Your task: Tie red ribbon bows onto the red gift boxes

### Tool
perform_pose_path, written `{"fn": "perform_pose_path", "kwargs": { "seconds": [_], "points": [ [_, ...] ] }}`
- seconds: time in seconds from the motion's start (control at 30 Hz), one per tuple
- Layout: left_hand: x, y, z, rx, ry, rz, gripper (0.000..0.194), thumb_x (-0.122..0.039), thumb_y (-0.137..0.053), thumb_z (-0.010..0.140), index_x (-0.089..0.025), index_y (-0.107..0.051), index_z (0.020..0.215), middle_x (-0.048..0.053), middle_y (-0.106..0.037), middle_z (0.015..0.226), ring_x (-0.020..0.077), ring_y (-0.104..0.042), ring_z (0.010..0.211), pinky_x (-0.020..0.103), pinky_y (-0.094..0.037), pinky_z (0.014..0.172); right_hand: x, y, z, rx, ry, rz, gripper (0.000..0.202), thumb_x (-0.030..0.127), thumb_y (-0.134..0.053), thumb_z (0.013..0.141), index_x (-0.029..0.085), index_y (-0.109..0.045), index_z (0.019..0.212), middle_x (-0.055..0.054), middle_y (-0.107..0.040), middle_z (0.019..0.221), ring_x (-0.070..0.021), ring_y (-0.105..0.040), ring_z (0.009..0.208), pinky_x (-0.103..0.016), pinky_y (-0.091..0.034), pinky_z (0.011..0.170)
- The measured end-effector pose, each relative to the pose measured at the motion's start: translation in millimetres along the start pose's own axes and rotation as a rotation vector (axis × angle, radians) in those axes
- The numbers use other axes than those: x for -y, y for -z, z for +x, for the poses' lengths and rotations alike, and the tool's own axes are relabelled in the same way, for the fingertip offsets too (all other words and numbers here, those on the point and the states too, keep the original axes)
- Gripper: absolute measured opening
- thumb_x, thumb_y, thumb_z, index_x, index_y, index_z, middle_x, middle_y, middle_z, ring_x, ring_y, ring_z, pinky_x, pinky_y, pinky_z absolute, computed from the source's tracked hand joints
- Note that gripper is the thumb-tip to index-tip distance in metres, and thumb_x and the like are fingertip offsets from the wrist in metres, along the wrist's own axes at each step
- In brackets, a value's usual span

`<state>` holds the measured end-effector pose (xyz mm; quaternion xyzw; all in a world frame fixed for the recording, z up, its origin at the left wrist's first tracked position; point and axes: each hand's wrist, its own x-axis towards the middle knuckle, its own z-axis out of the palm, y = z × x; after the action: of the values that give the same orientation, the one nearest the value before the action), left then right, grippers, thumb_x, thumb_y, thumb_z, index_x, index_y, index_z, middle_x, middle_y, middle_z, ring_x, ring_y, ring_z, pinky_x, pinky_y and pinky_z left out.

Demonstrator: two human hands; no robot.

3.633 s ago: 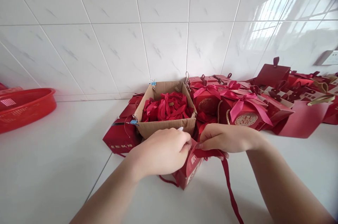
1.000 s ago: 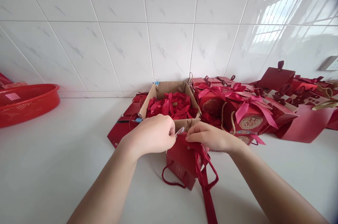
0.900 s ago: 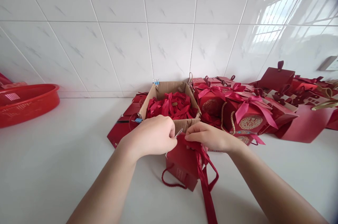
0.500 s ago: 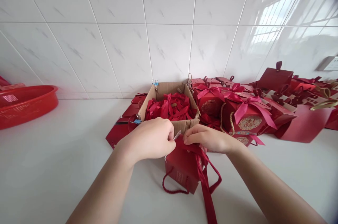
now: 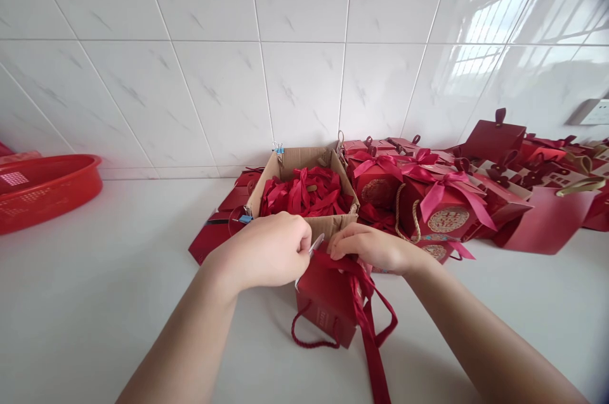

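A small red gift box (image 5: 328, 302) with a red cord handle stands on the white counter in front of me. A dark red ribbon (image 5: 371, 340) runs over its top and hangs down its front in a loop. My left hand (image 5: 264, 252) is closed at the box's top left, pinching the ribbon, with something pale and shiny showing at the fingertips. My right hand (image 5: 373, 248) pinches the ribbon at the box's top right. The fingertips of both hands nearly meet above the box.
A cardboard box (image 5: 304, 226) full of red ribbons sits just behind the hands. Flat red boxes (image 5: 214, 239) lie to its left. Finished red boxes with bows (image 5: 442, 207) crowd the right side. A red plastic basket (image 5: 42, 191) stands far left. White tiled wall behind.
The ribbon, hanging loose 3.6 s ago, is now wrapped over the box with a loop down its front. Both hands have shifted slightly on top of the box.
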<state>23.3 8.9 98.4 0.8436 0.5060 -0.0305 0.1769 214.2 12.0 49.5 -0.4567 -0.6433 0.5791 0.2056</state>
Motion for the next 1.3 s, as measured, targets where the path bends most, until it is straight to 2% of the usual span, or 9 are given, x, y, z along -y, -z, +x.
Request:
{"fn": "perform_pose_path", "kwargs": {
  "seconds": [0.27, 0.47, 0.63, 0.83, 1.0, 1.17, 1.3],
  "points": [
    [-0.2, -0.3, -3.8, 0.008, 0.011, -0.004, 0.012, -0.018, -0.043, 0.068, -0.021, -0.041, 0.056, -0.003, -0.041, 0.048, 0.01, -0.026, 0.041, 0.027, -0.013, 0.036, -1.5, 0.2, 1.3, 0.021, 0.04, 0.03, 0.027, 0.024, -0.051, 0.072, 0.018, -0.037, 0.05, 0.005, -0.034, 0.053, -0.008, -0.029, 0.05, -0.027, -0.023, 0.049],
    [-2.5, -1.4, -3.5, 0.005, 0.008, 0.0, 0.017, -0.024, -0.044, 0.074, -0.021, -0.046, 0.058, -0.003, -0.044, 0.048, 0.0099, -0.028, 0.041, 0.026, -0.014, 0.035, -3.6, -0.2, 2.5, 0.014, 0.047, 0.006, 0.02, 0.027, -0.05, 0.078, 0.016, -0.049, 0.061, 0.005, -0.038, 0.056, -0.008, -0.032, 0.05, -0.025, -0.024, 0.047],
    [-2.1, 0.2, -1.9, -0.043, 0.037, -0.076, 0.022, -0.037, -0.04, 0.083, -0.023, -0.053, 0.071, -0.002, -0.056, 0.058, 0.0102, -0.039, 0.042, 0.023, -0.023, 0.035, -2.8, -0.4, 0.8, 0.03, 0.041, 0.005, 0.024, 0.027, -0.05, 0.079, 0.017, -0.044, 0.058, 0.005, -0.035, 0.055, -0.0075, -0.029, 0.05, -0.025, -0.023, 0.047],
    [-4.4, 2.2, -1.6, 0.009, 0.004, -0.059, 0.02, -0.032, -0.043, 0.081, -0.022, -0.055, 0.067, -0.003, -0.043, 0.05, 0.0104, -0.029, 0.041, 0.025, -0.017, 0.036, -2.7, -0.5, 0.0, 0.001, 0.019, -0.009, 0.019, 0.027, -0.05, 0.077, 0.017, -0.046, 0.061, 0.006, -0.035, 0.055, -0.0071, -0.029, 0.048, -0.025, -0.022, 0.045],
    [-4.1, 1.6, -2.1, -0.014, 0.014, -0.099, 0.02, -0.035, -0.046, 0.08, -0.023, -0.059, 0.071, 0.0, -0.053, 0.055, 0.0119, -0.036, 0.042, 0.026, -0.02, 0.037, -1.5, -0.9, -0.1, 0.001, 0.044, 0.011, 0.024, 0.023, -0.047, 0.076, 0.018, -0.038, 0.054, 0.006, -0.034, 0.052, -0.0068, -0.027, 0.048, -0.026, -0.02, 0.045],
    [-2.5, 2.4, -1.1, -0.024, 0.018, -0.112, 0.018, -0.033, -0.049, 0.077, -0.022, -0.056, 0.066, -0.001, -0.05, 0.052, 0.0119, -0.033, 0.042, 0.027, -0.018, 0.039, -3.6, -0.2, 2.6, 0.014, 0.079, 0.04, 0.028, 0.021, -0.046, 0.075, 0.018, -0.034, 0.05, 0.005, -0.034, 0.051, -0.0076, -0.028, 0.049, -0.027, -0.022, 0.048],
    [-0.9, 2.9, -1.2, -0.043, 0.011, -0.116, 0.014, -0.033, -0.049, 0.079, -0.023, -0.056, 0.073, -0.002, -0.056, 0.057, 0.012, -0.037, 0.044, 0.026, -0.022, 0.04, -6.7, 1.0, 5.1, 0.02, 0.094, 0.058, 0.028, 0.022, -0.046, 0.076, 0.018, -0.035, 0.05, 0.004, -0.036, 0.052, -0.0078, -0.029, 0.049, -0.027, -0.023, 0.048]
  ]
}}
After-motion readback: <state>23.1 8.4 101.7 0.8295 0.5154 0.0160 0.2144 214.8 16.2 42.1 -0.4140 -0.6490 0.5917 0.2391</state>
